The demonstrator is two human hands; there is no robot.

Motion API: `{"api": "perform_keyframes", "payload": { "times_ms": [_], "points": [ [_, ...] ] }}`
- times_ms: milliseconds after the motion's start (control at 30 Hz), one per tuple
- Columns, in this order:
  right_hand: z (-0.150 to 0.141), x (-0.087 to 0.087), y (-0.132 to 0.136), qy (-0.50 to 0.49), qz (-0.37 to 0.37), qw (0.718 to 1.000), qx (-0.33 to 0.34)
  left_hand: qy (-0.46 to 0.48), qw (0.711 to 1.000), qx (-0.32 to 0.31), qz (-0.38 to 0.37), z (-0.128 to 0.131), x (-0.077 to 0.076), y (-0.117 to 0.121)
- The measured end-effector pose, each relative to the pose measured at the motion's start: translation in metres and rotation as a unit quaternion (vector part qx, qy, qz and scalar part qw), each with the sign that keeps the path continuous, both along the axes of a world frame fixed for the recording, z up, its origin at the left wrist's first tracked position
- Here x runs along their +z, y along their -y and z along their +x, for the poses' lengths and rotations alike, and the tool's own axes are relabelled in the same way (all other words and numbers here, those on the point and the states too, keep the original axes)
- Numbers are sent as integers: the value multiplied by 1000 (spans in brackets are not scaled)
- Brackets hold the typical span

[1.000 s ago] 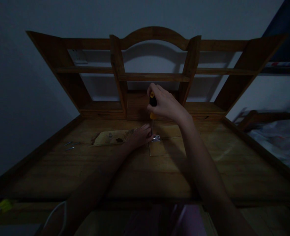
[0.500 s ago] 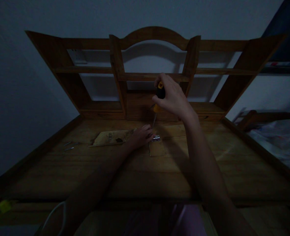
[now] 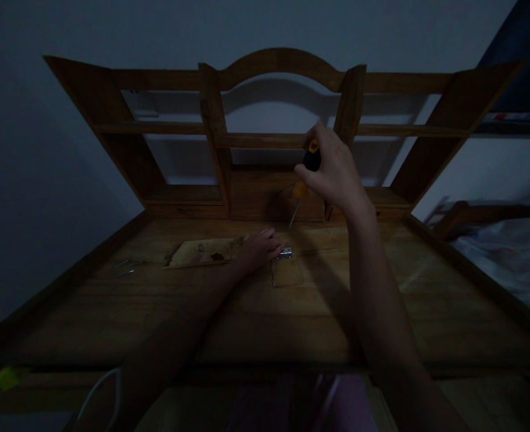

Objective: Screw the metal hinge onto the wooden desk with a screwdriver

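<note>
My right hand is wrapped around the black and yellow handle of a screwdriver. The shaft slants down and left, its tip above the desk and apart from the metal. My left hand rests low over the desk, fingers bent together at the left end of a small shiny metal hinge and holding it down. Part of the hinge is under those fingers. Just below lies a thin, pale wooden piece. A rough-edged wooden board with dark knots reaches under my left hand.
Several thin metal pieces, probably screws, lie at the left of the wooden desk. A wooden shelf unit rises along the back. A white cable hangs near my left forearm. Plastic-wrapped things are at the right.
My right hand has lifted the screwdriver up and to the right, taking its tip away from beside my left fingers. My left hand and the hinge have stayed in place.
</note>
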State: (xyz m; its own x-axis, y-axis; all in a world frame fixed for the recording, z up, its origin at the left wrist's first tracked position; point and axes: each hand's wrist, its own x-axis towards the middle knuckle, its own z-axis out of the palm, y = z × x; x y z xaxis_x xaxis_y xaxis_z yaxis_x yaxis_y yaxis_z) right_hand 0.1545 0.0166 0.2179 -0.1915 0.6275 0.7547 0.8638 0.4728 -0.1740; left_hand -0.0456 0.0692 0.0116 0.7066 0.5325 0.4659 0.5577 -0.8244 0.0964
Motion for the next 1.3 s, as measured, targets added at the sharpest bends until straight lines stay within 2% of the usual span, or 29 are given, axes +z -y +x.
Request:
{"api": "perform_keyframes", "payload": {
  "times_ms": [267,433,600,767,1033,1300],
  "points": [
    [3,-7,-7,28,-16,999,-1,12,1000,7,1,0,3,4],
    [4,-8,-7,23,-21,1000,-2,82,994,-19,-65,-6,5,5],
    [6,-7,-4,16,-18,1000,-6,154,970,-96,-160,-9,-1,-7],
    [9,-9,-7,18,-6,1000,-11,188,954,-108,-207,-10,-6,-18],
    [10,-9,-9,20,-7,1000,-9,234,942,-59,-233,-7,-8,-19],
    [7,-8,-7,16,-13,1000,-13,247,952,-27,-177,-6,-11,-22]
  ]
}}
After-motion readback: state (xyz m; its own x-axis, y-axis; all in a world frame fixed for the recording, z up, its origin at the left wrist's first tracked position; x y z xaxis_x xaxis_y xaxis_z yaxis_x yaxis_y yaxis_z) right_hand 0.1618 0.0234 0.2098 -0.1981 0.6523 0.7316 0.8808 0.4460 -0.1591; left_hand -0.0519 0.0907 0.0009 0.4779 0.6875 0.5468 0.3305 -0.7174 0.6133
